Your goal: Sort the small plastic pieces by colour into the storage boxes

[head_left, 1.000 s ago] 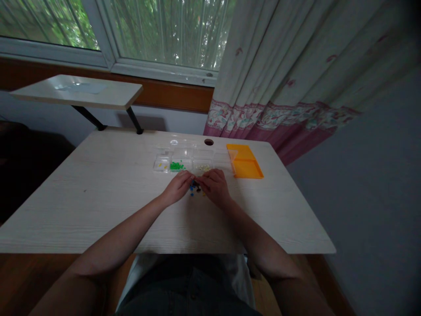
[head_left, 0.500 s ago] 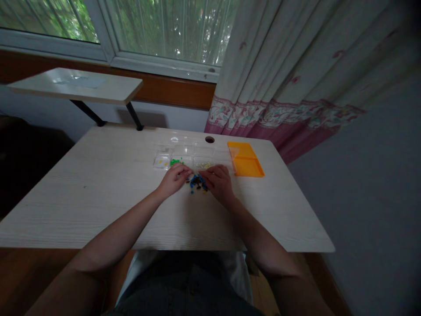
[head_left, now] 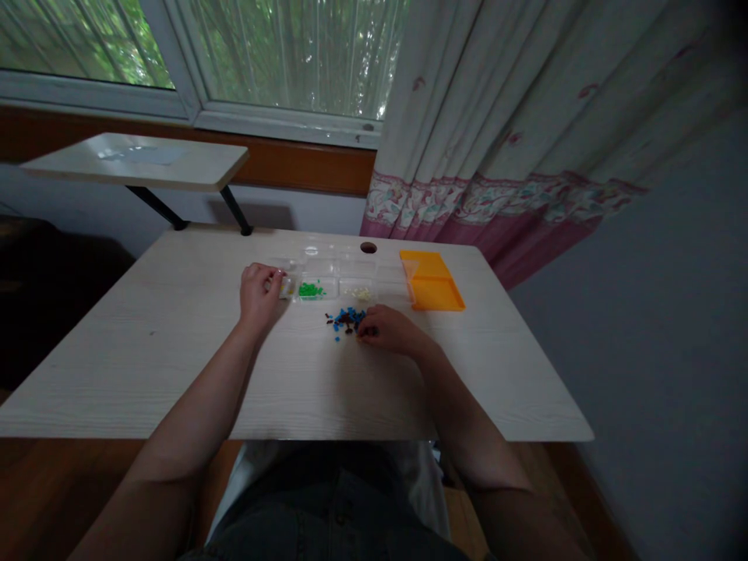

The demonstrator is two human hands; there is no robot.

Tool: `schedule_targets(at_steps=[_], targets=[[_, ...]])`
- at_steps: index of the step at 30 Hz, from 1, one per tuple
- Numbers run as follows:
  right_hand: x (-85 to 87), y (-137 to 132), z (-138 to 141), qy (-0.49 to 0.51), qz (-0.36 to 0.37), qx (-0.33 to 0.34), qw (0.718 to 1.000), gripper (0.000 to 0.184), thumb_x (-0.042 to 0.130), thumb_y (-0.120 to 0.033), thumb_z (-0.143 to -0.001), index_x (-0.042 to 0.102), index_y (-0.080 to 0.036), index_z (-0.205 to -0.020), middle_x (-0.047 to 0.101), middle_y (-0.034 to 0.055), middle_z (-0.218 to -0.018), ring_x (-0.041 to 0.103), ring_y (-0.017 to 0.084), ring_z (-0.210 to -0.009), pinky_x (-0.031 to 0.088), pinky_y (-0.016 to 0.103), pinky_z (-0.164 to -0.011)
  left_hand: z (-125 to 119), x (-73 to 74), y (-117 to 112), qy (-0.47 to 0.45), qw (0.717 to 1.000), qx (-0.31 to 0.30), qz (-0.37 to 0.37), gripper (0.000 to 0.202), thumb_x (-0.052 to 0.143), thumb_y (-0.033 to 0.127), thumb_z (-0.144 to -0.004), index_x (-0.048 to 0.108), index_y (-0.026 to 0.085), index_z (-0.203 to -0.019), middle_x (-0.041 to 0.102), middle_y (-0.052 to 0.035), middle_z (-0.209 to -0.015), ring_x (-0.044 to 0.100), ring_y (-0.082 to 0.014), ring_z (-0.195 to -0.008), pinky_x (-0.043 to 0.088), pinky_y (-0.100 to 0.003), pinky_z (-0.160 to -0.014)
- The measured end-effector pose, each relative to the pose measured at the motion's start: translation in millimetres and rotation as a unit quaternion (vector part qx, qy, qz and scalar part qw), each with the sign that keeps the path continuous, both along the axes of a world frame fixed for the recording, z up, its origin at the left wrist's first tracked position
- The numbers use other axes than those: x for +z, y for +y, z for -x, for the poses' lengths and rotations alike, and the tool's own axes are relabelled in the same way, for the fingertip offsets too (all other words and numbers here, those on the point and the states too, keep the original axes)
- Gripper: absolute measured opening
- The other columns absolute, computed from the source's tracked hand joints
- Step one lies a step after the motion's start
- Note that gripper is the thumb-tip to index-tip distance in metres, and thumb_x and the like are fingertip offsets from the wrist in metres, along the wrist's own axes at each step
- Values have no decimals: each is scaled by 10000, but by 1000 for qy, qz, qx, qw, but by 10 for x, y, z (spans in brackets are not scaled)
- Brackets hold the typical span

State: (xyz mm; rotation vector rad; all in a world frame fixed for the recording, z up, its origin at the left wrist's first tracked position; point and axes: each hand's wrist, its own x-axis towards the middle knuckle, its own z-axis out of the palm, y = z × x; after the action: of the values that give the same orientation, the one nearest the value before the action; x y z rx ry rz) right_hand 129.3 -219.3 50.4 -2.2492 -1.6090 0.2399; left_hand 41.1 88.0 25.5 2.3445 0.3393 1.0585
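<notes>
My left hand [head_left: 259, 296] is over the clear box [head_left: 289, 290] at the left of the row, which has a few yellow bits in it. Its thumb and fingers are pinched together; anything between them is too small to make out. At the right edge of a pile of small blue and dark brown pieces [head_left: 347, 319], my right hand [head_left: 389, 329] has its fingertips curled together on the table. What they grip is hidden. Small green pieces [head_left: 311, 290] lie in the clear compartment beside my left hand. Pale cream pieces [head_left: 359, 294] are in another compartment behind the pile.
Further clear compartments [head_left: 393, 293] continue to the right and behind. An orange tray [head_left: 435, 282] lies at their right end. Behind them is a round hole [head_left: 368, 248] in the tabletop. A raised shelf [head_left: 146, 164] stands at the back left; a curtain [head_left: 432, 202] hangs behind.
My left hand has moved left from the pile to the box with yellow bits. My right hand has shifted slightly down at the pile's right side. The view has tilted a little.
</notes>
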Motion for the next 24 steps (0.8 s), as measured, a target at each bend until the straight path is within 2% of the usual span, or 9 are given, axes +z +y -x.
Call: schedule_targets(at_steps=[8, 15, 20, 24], targets=[[-12, 37, -7, -19, 15, 1, 1000, 88, 734, -107, -765, 760, -186, -793, 666, 38, -811, 593, 167, -807, 423, 260, -734, -6, -54, 103, 7, 1000, 16, -1, 334, 501, 427, -938, 724, 201, -836, 553, -49, -808, 535, -209, -864, 416, -355, -854], [-17, 78, 27, -16, 5, 13, 1000, 68, 713, -101, -794, 746, -160, -793, 651, 51, -810, 578, 172, -842, 418, 264, -766, -20, -75, 126, 17, 999, 39, 11, 315, 518, 416, -925, 755, 209, -923, 552, -45, -815, 538, -210, -848, 429, -350, -824], [14, 91, 55, -37, -67, -21, 997, 65, 697, -120, -829, 747, -161, -833, 642, 61, -827, 562, 171, -820, 421, 265, -748, -29, -70, 91, 15, 999, 36, 8, 323, 498, 412, -938, 747, 208, -964, 565, -52, -812, 544, -215, -836, 432, -359, -817], [-7, 126, 65, -69, -135, -37, 988, 59, 699, -148, -842, 746, -172, -816, 647, 62, -816, 558, 175, -806, 431, 282, -767, -19, -37, -62, 32, 998, -35, -29, 278, 513, 374, -935, 733, 205, -929, 600, -66, -817, 547, -226, -855, 421, -377, -840]])
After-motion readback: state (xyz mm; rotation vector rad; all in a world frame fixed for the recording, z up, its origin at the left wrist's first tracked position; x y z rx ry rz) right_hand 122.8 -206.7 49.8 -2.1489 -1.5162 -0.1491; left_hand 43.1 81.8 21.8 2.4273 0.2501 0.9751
